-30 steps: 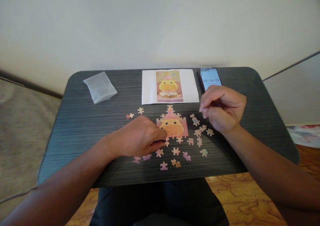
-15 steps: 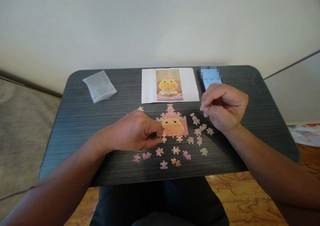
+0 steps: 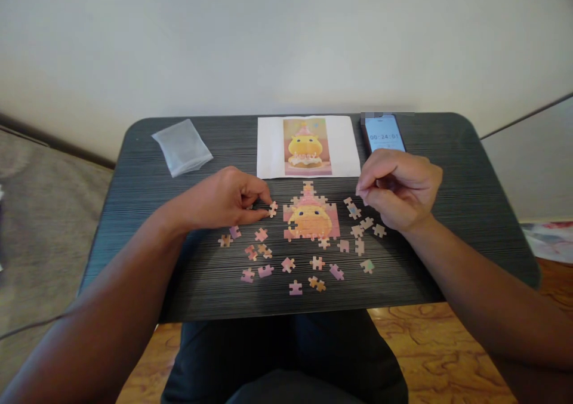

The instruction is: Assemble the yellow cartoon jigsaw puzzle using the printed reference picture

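Observation:
A puzzle piece [image 3: 273, 209] is pinched between the thumb and finger of my left hand [image 3: 224, 200], just left of the partly joined puzzle [image 3: 311, 219]. That puzzle shows a yellow animal face with a pink hat, with gaps along its left and lower edges. My right hand [image 3: 403, 188] is closed above the table's right side, thumb against fingers, in front of the phone; whether it holds anything is hidden. Loose pieces lie near it, among them a longer joined bit [image 3: 352, 208]. More loose pieces [image 3: 289, 265] are spread below and left of the puzzle.
Behind the puzzle lies a white sheet [image 3: 271, 147] with the printed reference picture [image 3: 308, 147]. A phone [image 3: 384, 132] running a timer is at the back right. A clear plastic bag [image 3: 182, 148] rests at the back left of the dark table [image 3: 147, 213], against the wall.
My left hand has moved left and slightly up from the puzzle's lower left edge, now showing a piece in its fingers and uncovering loose pieces. My right hand stays nearly in place.

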The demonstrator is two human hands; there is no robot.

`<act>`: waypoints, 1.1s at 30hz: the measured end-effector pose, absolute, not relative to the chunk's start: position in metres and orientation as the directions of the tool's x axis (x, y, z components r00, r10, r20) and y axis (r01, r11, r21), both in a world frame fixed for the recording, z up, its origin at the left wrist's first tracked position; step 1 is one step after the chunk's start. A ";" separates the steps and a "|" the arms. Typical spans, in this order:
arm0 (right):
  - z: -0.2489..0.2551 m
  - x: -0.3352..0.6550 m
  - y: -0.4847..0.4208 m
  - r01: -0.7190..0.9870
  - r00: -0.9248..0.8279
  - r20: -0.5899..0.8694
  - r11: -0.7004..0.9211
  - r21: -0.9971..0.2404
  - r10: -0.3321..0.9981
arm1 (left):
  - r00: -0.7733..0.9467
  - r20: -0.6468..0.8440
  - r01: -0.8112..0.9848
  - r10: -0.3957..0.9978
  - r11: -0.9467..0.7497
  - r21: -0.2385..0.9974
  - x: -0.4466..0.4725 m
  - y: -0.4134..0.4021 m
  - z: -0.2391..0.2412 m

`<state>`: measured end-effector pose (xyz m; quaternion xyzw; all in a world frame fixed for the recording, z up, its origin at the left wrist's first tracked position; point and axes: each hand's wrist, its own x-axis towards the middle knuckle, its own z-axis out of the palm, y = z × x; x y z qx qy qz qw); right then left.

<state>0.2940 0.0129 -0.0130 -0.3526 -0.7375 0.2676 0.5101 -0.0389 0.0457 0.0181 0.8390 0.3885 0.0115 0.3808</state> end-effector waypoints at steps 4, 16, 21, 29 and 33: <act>-0.011 0.298 0.018 0.296 -0.350 0.547 0.644 -0.706 0.761 | 0.694 -0.303 0.654 0.654 -0.396 0.644 -0.039 0.046 0.019; 0.013 0.320 0.031 0.708 -0.653 -0.043 0.590 -0.387 0.756 | 0.712 -0.283 0.607 0.642 -0.362 0.707 -0.053 0.055 0.011; 0.018 0.327 0.032 0.683 -0.686 -0.101 0.590 -0.430 0.720 | 0.702 -0.315 0.598 0.638 -0.288 0.748 -0.054 0.058 0.009; 0.021 0.320 0.030 0.680 -0.688 -0.220 0.507 -0.530 0.692 | 0.672 -0.318 0.583 0.669 -0.213 0.784 -0.064 0.062 0.004; 0.020 0.321 0.029 0.698 -0.670 -0.268 0.465 -0.544 0.692 | 0.630 -0.272 0.600 0.727 -0.233 0.765 -0.067 0.065 0.005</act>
